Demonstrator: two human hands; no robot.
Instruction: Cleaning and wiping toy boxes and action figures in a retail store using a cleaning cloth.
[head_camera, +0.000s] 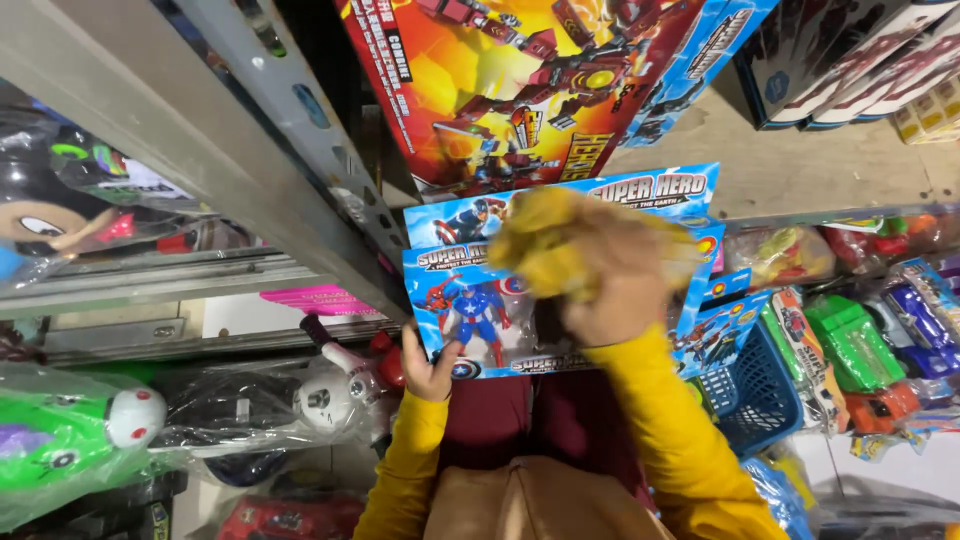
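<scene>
A toy shop: metal shelves (200, 150) crammed with boxed, bagged toys (860, 345).

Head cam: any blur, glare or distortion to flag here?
Head view: right hand and its yellow cloth are motion-smeared; left hand and the blue toy box stay sharp; plastic-wrapped toys show soft glare; metal shelf rails slant steeply from the wide lens.

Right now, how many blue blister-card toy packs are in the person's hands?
2. The front pack, showing a blue figure, is gripped at its lower corner by the left hand. The rear pack stands behind it, partly hidden by the right hand. More may be hidden.
</scene>
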